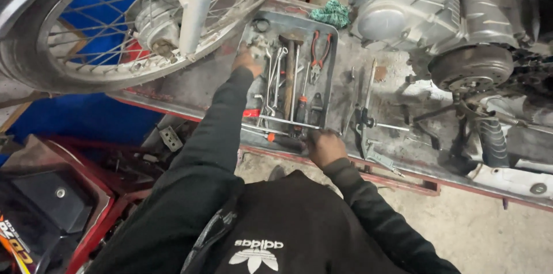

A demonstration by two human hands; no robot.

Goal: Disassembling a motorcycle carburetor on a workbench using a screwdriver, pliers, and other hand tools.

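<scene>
Metal tool tray (329,87): left hand (246,61), right hand (324,146) grips unclear.

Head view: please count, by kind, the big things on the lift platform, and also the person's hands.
spoked wheel: 1
engine: 1
tool tray: 1
green cloth: 1
hands: 2, the left hand and the right hand, both at the tray
Total: 6
</scene>
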